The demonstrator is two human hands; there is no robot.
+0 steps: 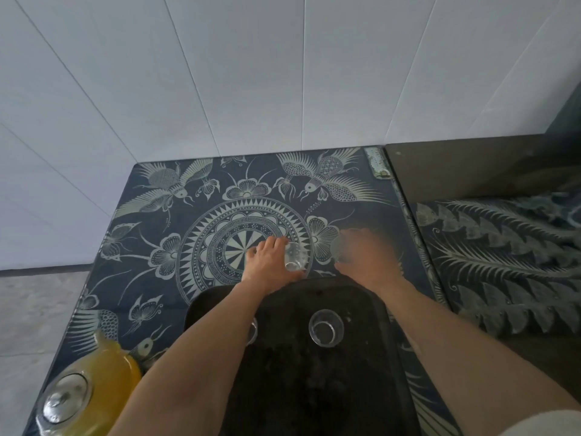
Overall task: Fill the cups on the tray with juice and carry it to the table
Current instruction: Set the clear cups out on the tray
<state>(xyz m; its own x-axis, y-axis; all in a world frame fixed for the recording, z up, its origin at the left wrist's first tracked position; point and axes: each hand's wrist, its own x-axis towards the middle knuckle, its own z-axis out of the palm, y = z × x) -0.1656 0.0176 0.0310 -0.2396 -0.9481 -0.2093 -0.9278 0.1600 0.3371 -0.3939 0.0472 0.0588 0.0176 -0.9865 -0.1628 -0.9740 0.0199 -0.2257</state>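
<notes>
While left hand (267,262) clasps small glass (295,259) beyond tray (361,388), right hand (364,258) blurs – grip unclear. Two cups (325,327) stand on tray; juice pot (91,385) left on bench (157,215).

One head-worn wide-angle view looks steeply down and forward, close over the patterned tabletop (220,199), toward the white wall (251,73).

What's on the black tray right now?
On the black tray, one empty clear cup stands in full view. A second glass shows only partly beside the left forearm, which covers the rest.
</notes>
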